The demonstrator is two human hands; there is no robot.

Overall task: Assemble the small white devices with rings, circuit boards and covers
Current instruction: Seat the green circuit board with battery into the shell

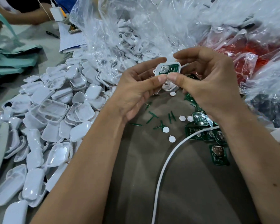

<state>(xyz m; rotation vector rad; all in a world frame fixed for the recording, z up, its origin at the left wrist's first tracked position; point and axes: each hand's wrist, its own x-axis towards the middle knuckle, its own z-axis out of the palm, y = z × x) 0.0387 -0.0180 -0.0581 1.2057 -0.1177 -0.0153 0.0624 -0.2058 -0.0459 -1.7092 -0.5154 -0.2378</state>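
The left hand point(136, 88) and the right hand point(207, 81) are meeting over the middle of the table point(192, 183), and the 2 thumb tips are pressing side by side on the near edge of a small white device point(167, 69). The fingers of both hands are curling loosely over its far side, so the device is sitting pinched between thumbs and fingers, lifted clear of the brown tabletop. Its open face is turning toward the camera, showing a green circuit board point(173, 67) with a round metal battery clip seated inside the white shell. A second white shell point(168, 86) is lying just beneath the thumbs; whether either hand is touching it cannot be told.

Below the hands, white round stickers point(172, 139) and thin green strips point(153, 115) are lying scattered on the table. Toward the right edge, loose green boards point(219, 155) are piling up, with a white cable point(164, 165) curving past them to the near edge. Along the left edge, a big heap of white covers point(53, 110) is spreading out. Clear plastic bags point(136, 21) are crowding the far edge, and a red-filled bag point(255, 50) is sitting at the far right corner.
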